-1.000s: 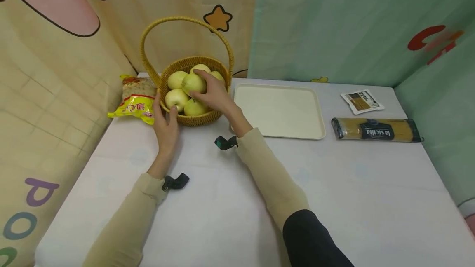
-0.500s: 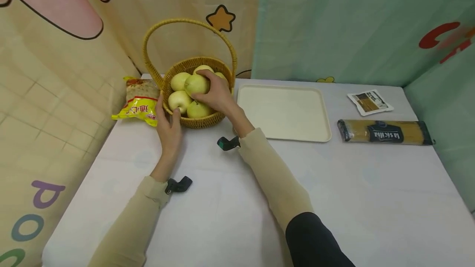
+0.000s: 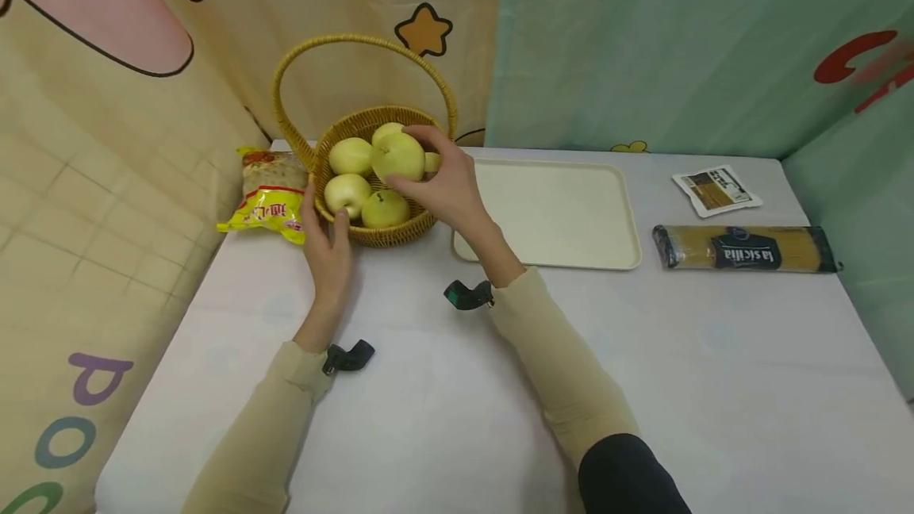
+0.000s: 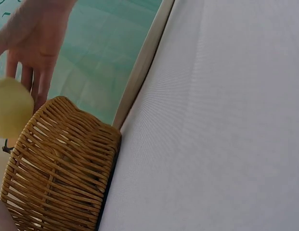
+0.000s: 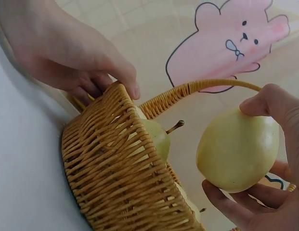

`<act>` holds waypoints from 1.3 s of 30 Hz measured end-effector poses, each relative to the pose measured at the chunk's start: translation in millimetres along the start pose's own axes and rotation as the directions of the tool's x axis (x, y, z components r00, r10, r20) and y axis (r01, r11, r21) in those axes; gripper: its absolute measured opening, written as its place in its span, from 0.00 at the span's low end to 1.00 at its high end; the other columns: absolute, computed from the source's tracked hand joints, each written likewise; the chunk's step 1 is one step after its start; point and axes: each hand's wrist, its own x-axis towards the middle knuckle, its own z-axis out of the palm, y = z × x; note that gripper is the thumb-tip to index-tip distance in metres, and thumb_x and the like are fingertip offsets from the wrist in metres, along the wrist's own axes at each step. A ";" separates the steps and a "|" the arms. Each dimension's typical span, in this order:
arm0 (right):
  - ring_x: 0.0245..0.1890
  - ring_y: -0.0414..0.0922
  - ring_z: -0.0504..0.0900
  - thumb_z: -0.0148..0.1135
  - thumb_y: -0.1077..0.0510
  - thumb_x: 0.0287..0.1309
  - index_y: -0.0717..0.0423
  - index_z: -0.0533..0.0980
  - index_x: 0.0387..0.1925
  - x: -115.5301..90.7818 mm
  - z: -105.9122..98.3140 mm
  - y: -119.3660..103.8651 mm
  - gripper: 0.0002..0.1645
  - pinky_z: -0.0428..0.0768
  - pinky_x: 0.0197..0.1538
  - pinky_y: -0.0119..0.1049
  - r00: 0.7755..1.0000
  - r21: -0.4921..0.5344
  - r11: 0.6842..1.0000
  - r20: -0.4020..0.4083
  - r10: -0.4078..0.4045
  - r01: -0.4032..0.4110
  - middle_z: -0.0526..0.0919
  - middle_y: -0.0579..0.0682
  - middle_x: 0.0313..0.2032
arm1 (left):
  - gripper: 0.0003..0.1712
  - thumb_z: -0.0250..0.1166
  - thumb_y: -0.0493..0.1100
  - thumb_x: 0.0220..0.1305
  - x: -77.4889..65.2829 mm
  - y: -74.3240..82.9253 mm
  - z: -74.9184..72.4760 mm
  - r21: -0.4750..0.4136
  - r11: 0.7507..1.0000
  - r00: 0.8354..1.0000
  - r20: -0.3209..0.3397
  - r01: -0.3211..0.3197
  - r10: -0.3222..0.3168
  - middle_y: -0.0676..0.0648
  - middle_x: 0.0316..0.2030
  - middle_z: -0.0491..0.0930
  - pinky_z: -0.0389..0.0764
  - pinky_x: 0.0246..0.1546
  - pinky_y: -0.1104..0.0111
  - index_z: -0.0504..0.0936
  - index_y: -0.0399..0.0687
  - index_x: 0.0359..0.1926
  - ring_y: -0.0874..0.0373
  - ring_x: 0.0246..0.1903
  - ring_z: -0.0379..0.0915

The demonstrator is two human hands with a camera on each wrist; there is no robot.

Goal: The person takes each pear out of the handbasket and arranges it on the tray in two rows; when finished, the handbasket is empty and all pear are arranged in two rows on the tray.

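A wicker basket [image 3: 382, 237] with a tall arched handle stands at the table's back left, with several pale yellow-green pears [image 3: 385, 209] inside. My left hand [image 3: 330, 260] grips its near-left rim, thumb over the edge and fingers along the outer wall, as the right wrist view shows. My right hand [image 3: 457, 187] holds one pear [image 5: 238, 150] between thumb and fingers. That pear is raised above the others, over the basket's right half in the head view. In the left wrist view it appears just past the rim of the woven wall [image 4: 62, 163].
A cream rectangular tray [image 3: 557, 216] lies right of the basket, partly behind my right hand. A yellow food bag [image 3: 267, 195] sits against the basket's left. Farther right are a small white pouch [image 3: 716, 190] and a pack of spaghetti [image 3: 685, 247]. Curtains border the table's back and sides.
My right hand has lifted the pear from the pile and moved it to the right. The left hand keeps its place on the basket rim.
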 end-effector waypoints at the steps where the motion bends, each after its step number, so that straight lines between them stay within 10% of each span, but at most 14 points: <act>1: 0.56 0.41 0.80 0.80 0.50 0.55 0.49 0.77 0.67 -5.1 -6.0 -1.4 0.39 0.86 0.50 0.38 1.000 0.005 1.000 0.004 -0.001 0.001 0.84 0.48 0.59 | 0.36 0.56 0.44 0.80 0.6 -0.4 0.2 -0.004 1.000 1.000 0.003 -0.003 0.003 0.51 0.82 0.56 0.52 0.80 0.70 0.56 0.50 0.83 0.62 0.81 0.49; 11: 0.60 0.45 0.82 0.78 0.51 0.58 0.50 0.79 0.65 -40.1 -74.7 23.6 0.33 0.84 0.56 0.42 0.978 0.005 0.978 -0.033 0.208 -0.208 0.84 0.49 0.61 | 0.36 0.56 0.44 0.80 0.7 -1.1 -2.7 -0.028 0.999 1.000 0.001 0.015 -0.015 0.52 0.82 0.56 0.54 0.80 0.71 0.56 0.51 0.83 0.62 0.81 0.49; 22: 0.49 0.49 0.84 0.73 0.40 0.60 0.52 0.80 0.63 -37.0 -75.7 65.3 0.34 0.83 0.45 0.36 0.848 -0.001 0.852 -0.101 0.521 -0.523 0.88 0.58 0.52 | 0.36 0.54 0.38 0.79 -5.0 26.2 -1.7 -0.075 0.997 0.999 0.005 0.034 -0.034 0.41 0.82 0.55 0.53 0.81 0.67 0.56 0.39 0.82 0.55 0.82 0.49; 39: 0.52 0.56 0.84 0.66 0.41 0.69 0.62 0.77 0.62 -35.6 -60.4 85.8 0.33 0.81 0.57 0.49 0.915 -0.183 0.915 -0.262 0.306 -0.358 0.87 0.63 0.52 | 0.36 0.57 0.46 0.79 -0.7 -4.3 -0.5 -0.012 1.000 1.000 -0.001 0.003 -0.003 0.52 0.82 0.57 0.54 0.79 0.71 0.57 0.51 0.83 0.64 0.81 0.49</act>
